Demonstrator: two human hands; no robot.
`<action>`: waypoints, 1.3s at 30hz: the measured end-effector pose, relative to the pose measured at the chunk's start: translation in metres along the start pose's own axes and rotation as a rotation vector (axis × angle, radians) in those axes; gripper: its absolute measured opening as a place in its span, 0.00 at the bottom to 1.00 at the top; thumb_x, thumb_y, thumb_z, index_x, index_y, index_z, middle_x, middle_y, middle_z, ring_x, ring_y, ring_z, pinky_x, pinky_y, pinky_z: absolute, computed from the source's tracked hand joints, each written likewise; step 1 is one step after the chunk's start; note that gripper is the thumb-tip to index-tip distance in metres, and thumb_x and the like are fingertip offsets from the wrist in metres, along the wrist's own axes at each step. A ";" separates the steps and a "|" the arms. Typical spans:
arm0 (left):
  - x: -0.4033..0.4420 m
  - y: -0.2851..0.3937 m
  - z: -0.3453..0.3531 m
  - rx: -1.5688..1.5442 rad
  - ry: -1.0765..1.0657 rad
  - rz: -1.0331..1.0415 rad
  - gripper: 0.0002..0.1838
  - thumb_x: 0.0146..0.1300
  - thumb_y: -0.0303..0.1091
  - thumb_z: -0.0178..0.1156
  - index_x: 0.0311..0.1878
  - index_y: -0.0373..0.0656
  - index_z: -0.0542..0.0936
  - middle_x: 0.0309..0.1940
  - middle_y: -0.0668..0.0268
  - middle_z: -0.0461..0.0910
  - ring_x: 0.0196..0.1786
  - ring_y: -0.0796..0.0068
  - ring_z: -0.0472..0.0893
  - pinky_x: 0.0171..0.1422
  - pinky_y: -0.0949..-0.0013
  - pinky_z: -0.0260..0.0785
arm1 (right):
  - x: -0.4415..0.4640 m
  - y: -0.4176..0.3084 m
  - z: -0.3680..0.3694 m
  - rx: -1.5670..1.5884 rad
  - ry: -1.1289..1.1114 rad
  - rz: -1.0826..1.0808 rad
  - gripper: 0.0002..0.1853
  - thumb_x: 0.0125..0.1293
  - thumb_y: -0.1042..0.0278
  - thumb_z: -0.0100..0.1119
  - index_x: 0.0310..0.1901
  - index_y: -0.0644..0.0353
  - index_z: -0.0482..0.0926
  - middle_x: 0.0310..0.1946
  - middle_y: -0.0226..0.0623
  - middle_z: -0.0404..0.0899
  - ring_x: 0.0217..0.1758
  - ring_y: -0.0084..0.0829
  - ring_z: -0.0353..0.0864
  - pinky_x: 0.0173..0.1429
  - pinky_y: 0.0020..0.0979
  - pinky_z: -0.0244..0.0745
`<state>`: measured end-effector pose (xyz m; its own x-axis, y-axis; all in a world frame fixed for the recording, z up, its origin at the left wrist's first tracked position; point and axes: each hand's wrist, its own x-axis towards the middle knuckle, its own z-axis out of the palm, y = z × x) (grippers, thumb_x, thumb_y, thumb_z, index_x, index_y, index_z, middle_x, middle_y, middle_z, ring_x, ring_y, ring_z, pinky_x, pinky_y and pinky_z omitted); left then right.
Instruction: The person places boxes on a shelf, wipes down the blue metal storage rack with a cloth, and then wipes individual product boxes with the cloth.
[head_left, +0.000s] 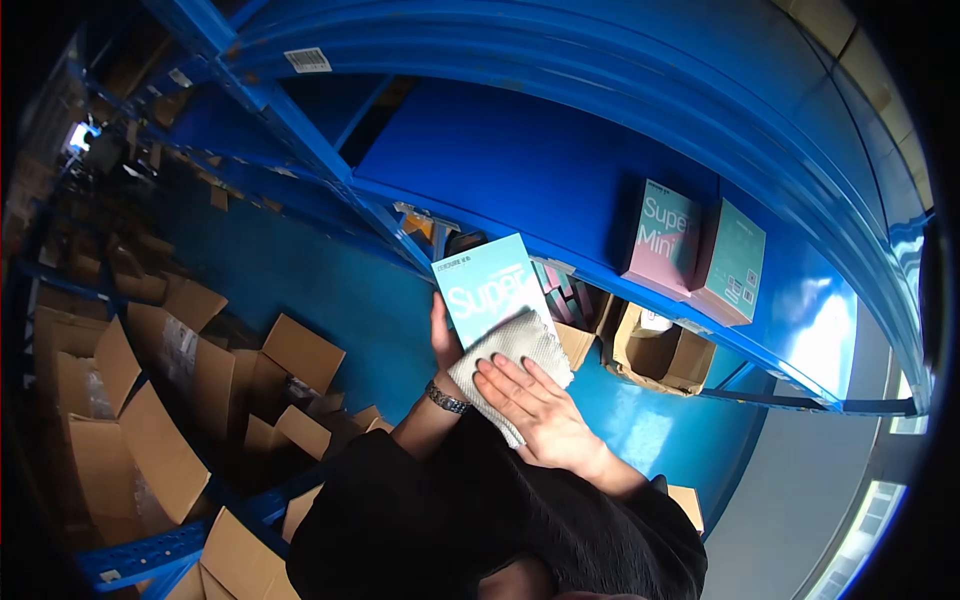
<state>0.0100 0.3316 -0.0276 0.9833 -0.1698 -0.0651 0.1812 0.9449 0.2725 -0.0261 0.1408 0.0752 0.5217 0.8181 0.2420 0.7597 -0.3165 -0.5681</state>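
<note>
A mint-green and white box [487,272] printed "Super" is held up in front of my chest. My left hand [443,330], with a metal watch on its wrist, is closed round the box's left side; most of its fingers are hidden behind the box. Across the box's lower part lies a pale grey textured cloth [512,350]. My right hand [535,405] presses the cloth against the box's face, fingers lying over it and holding it there. The cloth covers the lower half of the print.
On the blue shelf [520,150] ahead, a "Super Mini" box [664,235] stands beside another mint-and-pink box [735,262]. Beneath the shelf is an open carton [660,355]. Several open cardboard boxes [165,450] crowd the left side, with a blue rack beam [150,560] close by.
</note>
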 end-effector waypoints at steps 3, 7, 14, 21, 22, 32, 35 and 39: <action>-0.004 0.003 0.003 -0.007 0.059 0.037 0.49 0.70 0.78 0.38 0.85 0.57 0.57 0.81 0.55 0.64 0.76 0.44 0.71 0.76 0.27 0.63 | -0.006 0.002 0.001 0.012 -0.027 -0.032 0.42 0.57 0.70 0.57 0.78 0.62 0.66 0.82 0.42 0.62 0.87 0.36 0.56 0.89 0.43 0.46; -0.005 0.011 -0.009 0.131 0.209 0.196 0.50 0.69 0.79 0.40 0.85 0.57 0.56 0.81 0.55 0.63 0.78 0.45 0.68 0.79 0.27 0.57 | -0.007 0.005 0.004 0.051 0.019 -0.014 0.42 0.57 0.70 0.57 0.78 0.62 0.67 0.81 0.41 0.63 0.87 0.36 0.56 0.89 0.42 0.47; -0.002 0.015 -0.003 -0.080 -0.014 0.034 0.52 0.68 0.79 0.42 0.86 0.54 0.54 0.83 0.54 0.58 0.81 0.48 0.64 0.82 0.29 0.50 | 0.010 0.005 0.015 -0.028 0.126 0.009 0.39 0.60 0.67 0.57 0.77 0.61 0.68 0.81 0.39 0.64 0.87 0.35 0.57 0.89 0.43 0.45; 0.013 0.030 0.018 -0.289 -0.248 -0.117 0.53 0.68 0.79 0.43 0.86 0.51 0.53 0.84 0.53 0.55 0.83 0.50 0.61 0.85 0.30 0.45 | 0.040 0.003 0.033 -0.237 0.256 -0.024 0.36 0.65 0.61 0.54 0.77 0.60 0.70 0.81 0.39 0.64 0.87 0.37 0.56 0.89 0.45 0.41; 0.017 0.034 0.020 -0.318 -0.294 -0.132 0.53 0.68 0.78 0.44 0.85 0.50 0.53 0.84 0.53 0.55 0.83 0.50 0.61 0.85 0.31 0.45 | 0.045 0.003 0.034 -0.286 0.272 -0.038 0.36 0.66 0.59 0.54 0.77 0.60 0.70 0.81 0.40 0.64 0.87 0.38 0.56 0.89 0.46 0.40; 0.040 0.064 0.014 -0.238 -0.060 -0.126 0.50 0.68 0.72 0.46 0.84 0.46 0.57 0.82 0.53 0.61 0.82 0.50 0.63 0.83 0.35 0.52 | 0.087 -0.003 0.023 -0.277 0.233 0.094 0.33 0.68 0.64 0.53 0.76 0.57 0.71 0.81 0.35 0.65 0.87 0.32 0.57 0.89 0.43 0.40; 0.048 0.068 0.010 -0.209 0.023 -0.080 0.50 0.68 0.72 0.46 0.83 0.44 0.58 0.81 0.52 0.62 0.81 0.50 0.65 0.83 0.37 0.54 | 0.093 0.006 0.025 -0.299 0.304 0.165 0.34 0.67 0.64 0.54 0.77 0.59 0.70 0.81 0.37 0.65 0.87 0.34 0.57 0.88 0.44 0.41; 0.053 0.077 0.025 -0.194 0.109 -0.024 0.46 0.68 0.71 0.47 0.79 0.44 0.64 0.75 0.55 0.69 0.74 0.52 0.71 0.78 0.43 0.60 | 0.104 0.010 0.028 -0.315 0.395 0.241 0.35 0.66 0.65 0.55 0.77 0.60 0.69 0.81 0.40 0.64 0.87 0.36 0.57 0.88 0.45 0.43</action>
<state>0.0768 0.3884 0.0135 0.9695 -0.1713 -0.1752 0.1875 0.9790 0.0804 0.0250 0.2360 0.0721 0.7550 0.4820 0.4446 0.6484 -0.6500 -0.3963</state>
